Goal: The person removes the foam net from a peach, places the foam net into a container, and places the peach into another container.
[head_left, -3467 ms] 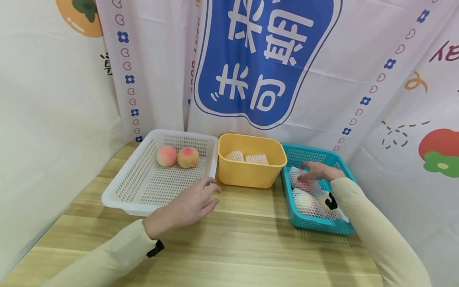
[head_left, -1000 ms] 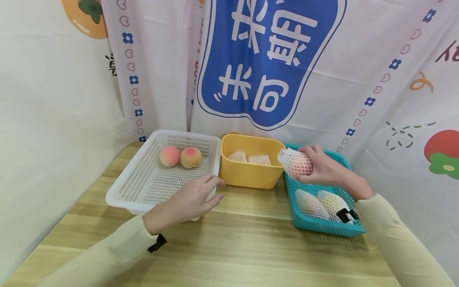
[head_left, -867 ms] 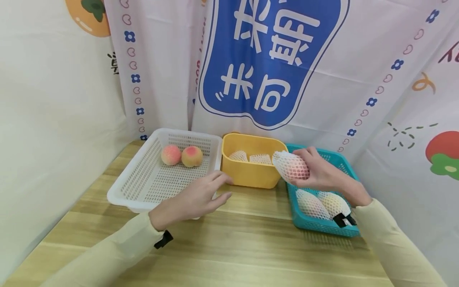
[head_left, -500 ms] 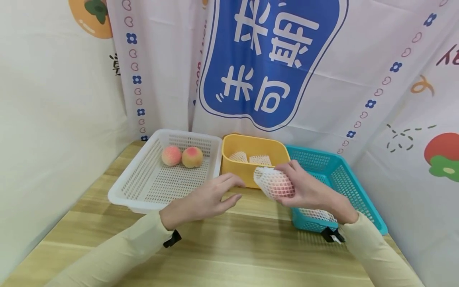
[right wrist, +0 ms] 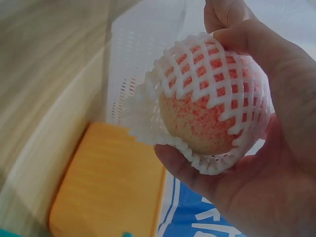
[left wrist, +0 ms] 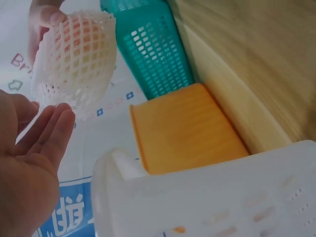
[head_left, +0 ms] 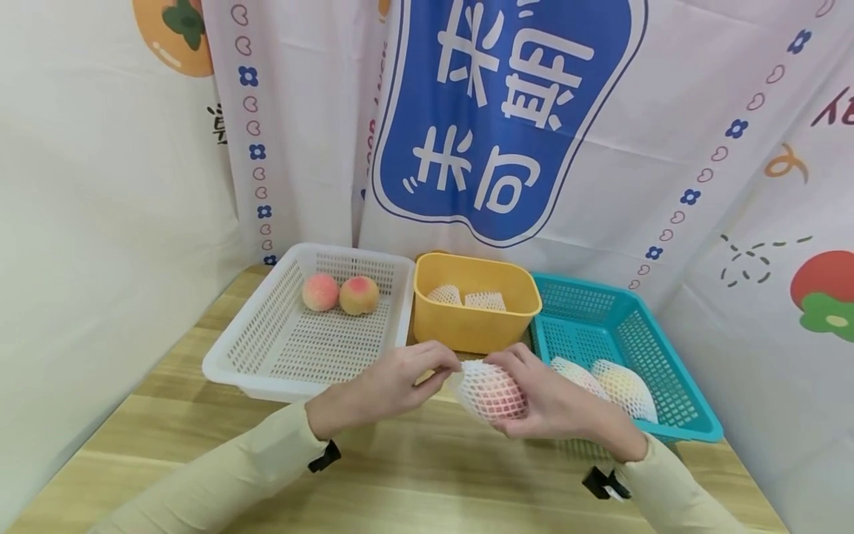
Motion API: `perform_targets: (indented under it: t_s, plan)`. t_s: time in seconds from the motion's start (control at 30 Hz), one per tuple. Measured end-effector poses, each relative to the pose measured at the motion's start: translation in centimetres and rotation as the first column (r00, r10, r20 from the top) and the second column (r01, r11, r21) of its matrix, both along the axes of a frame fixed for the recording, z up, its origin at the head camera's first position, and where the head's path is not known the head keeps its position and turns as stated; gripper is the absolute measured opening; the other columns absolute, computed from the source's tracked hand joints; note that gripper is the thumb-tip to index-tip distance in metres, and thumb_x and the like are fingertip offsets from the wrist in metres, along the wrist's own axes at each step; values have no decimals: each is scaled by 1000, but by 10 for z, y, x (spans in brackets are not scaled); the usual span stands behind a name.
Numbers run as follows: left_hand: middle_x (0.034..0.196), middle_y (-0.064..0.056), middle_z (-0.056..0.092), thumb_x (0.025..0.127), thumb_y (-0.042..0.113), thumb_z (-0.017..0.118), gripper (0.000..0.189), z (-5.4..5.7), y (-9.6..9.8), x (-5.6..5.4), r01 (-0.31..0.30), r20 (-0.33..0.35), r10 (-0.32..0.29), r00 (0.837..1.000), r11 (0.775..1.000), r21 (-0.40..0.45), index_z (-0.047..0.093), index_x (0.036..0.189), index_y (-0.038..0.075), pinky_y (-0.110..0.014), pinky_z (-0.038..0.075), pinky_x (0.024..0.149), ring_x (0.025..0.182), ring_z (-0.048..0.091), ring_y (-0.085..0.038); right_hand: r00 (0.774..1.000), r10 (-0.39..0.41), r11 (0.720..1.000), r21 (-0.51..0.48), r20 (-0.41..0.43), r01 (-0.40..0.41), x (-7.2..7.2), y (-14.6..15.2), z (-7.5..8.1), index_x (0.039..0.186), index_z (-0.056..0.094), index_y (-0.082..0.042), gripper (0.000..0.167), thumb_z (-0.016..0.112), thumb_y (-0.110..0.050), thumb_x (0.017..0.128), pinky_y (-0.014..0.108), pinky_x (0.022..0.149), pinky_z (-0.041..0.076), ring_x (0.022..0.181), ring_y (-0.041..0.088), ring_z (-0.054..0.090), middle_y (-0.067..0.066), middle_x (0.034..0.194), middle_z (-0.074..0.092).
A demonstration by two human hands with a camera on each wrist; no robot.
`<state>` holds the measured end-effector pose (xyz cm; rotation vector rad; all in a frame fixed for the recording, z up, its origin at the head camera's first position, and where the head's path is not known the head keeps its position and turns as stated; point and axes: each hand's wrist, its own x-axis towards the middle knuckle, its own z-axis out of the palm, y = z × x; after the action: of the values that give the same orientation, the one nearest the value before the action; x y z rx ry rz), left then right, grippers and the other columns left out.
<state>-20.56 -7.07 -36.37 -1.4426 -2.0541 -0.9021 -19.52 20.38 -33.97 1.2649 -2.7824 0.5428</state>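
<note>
My right hand (head_left: 543, 397) grips a pink peach (right wrist: 197, 121) in a white foam net (head_left: 490, 389) above the table, fingers and thumb curled round it. The right wrist view shows the peach's bare skin through the net's wide opening. My left hand (head_left: 387, 382) is at the net's other end, its fingertips (left wrist: 61, 116) right by the edge, with a small gap between thumb and fingers. Whether they touch the net I cannot tell. Two bare peaches, one pink (head_left: 320, 291) and one yellowish (head_left: 359, 296), lie in the white basket (head_left: 233, 371).
A yellow bin (head_left: 467, 330) behind the hands holds foam nets (head_left: 485, 300). In the teal basket (head_left: 680, 363) at the right lie two netted fruits, one (head_left: 627, 389) yellowish and one (head_left: 579, 377) paler. A printed curtain (head_left: 300, 148) hangs behind the wooden table (head_left: 427, 475).
My right hand has taken the netted peach out of the teal basket and brought it left and nearer me. The left hand has moved right, up to the net's end.
</note>
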Motion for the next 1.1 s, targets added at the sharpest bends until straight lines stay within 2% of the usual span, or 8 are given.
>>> perform_targets:
  t_s: [0.1, 0.23, 0.53, 0.73, 0.87, 0.97, 1.1]
  plan:
    - [102, 0, 67, 89, 0, 66, 17, -5, -1, 2, 9, -37, -10, 999, 1000, -23, 65, 104, 9, -10, 50, 84, 94, 64, -8, 999, 5, 1000, 13, 32, -6, 3, -1, -6, 138, 42, -19, 73, 77, -42, 78, 26, 85, 51, 107, 8, 47, -2, 127, 44]
    - [101, 1, 67, 88, 1, 68, 16, -13, -2, 6, 25, -39, -27, 999, 998, -53, 65, 101, 9, -11, 51, 81, 92, 65, -7, 995, -16, 1000, 27, 101, 14, 7, -1, -13, 140, 40, -22, 73, 75, -45, 80, 23, 82, 50, 103, 8, 48, -4, 125, 43]
    - [98, 3, 67, 90, 3, 67, 14, -28, -4, 13, 50, 80, -41, 996, 991, -122, 64, 101, 10, -6, 49, 75, 85, 63, -3, 979, 31, 999, -33, 202, -25, 12, -10, -32, 142, 39, -24, 79, 78, -35, 75, 21, 79, 52, 102, 9, 51, -5, 124, 42]
    - [97, 4, 68, 91, 7, 65, 14, -36, -6, 19, 68, 136, -41, 990, 978, -199, 64, 105, 11, -6, 48, 77, 85, 62, -1, 970, 39, 999, -35, 238, -32, 13, -15, -44, 140, 40, -27, 77, 77, -39, 74, 21, 80, 51, 102, 8, 51, -7, 127, 42]
    - [99, 3, 69, 91, 10, 65, 16, -42, -9, 23, 72, 211, -20, 977, 967, -242, 63, 107, 10, -8, 49, 75, 85, 63, -2, 970, 41, 999, -25, 240, -36, 13, -18, -47, 142, 40, -23, 79, 76, -40, 74, 20, 76, 51, 98, 8, 52, -6, 125, 44]
    - [101, 1, 70, 90, 12, 67, 19, -46, -10, 27, 67, 294, 18, 956, 959, -276, 63, 109, 9, -6, 49, 74, 85, 64, 0, 969, 39, 999, -20, 244, -35, 14, -20, -51, 143, 39, -23, 80, 76, -41, 74, 20, 73, 50, 96, 8, 52, -5, 123, 45]
    - [104, 0, 69, 91, 17, 67, 21, -51, -12, 29, 65, 363, 64, 929, 941, -333, 60, 110, 10, -5, 49, 75, 88, 66, -1, 968, 31, 999, 7, 250, -34, 12, -22, -56, 144, 39, -21, 81, 76, -43, 75, 19, 73, 49, 96, 8, 51, -4, 121, 46]
